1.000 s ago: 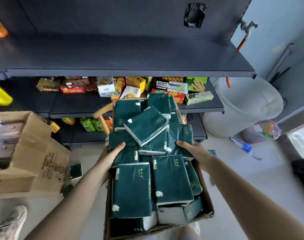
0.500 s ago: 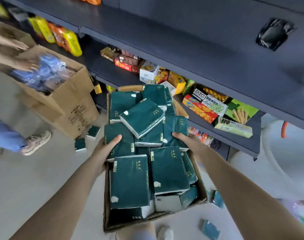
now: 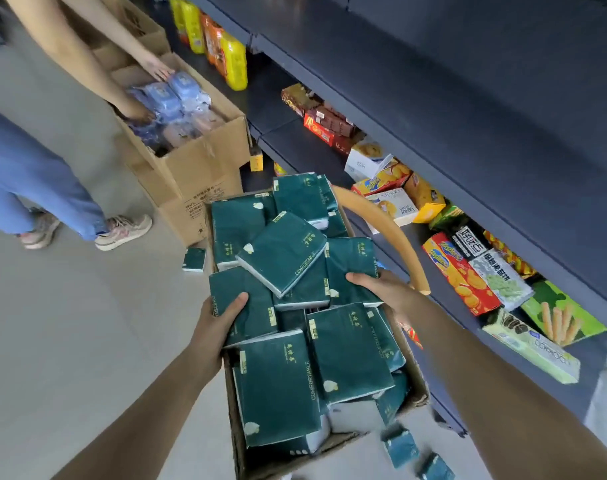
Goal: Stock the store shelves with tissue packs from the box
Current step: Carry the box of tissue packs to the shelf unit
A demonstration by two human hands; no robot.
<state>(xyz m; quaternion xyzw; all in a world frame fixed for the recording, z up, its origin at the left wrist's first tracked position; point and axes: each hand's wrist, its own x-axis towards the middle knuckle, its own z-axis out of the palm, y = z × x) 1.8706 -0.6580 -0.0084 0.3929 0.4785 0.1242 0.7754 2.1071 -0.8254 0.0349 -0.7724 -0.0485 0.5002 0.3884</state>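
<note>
Box: the cardboard box (image 3: pixel 412 386) is heaped past its rim with dark green tissue packs (image 3: pixel 281 261), carried at waist height beside the shelves (image 3: pixel 433 98); it is likely held from both sides so the loose pile stays level.
Left hand: the left hand (image 3: pixel 219 320) clasps the box's left edge, thumb lying on top of a pack, fingers curled under and out of sight.
Right hand: the right hand (image 3: pixel 381 287) is partly closed on the right edge, thumb pressing a pack; its fingers are hidden.
Shelf state: the upper shelf looks bare, the lower one carries snack boxes (image 3: pixel 461 271); no tissue packs stocked yet.
Strays: a few packs lie on the floor (image 3: pixel 70 323), one by the neighbouring carton (image 3: pixel 198 168).
Risk: the tilted top packs could slide off.
</note>
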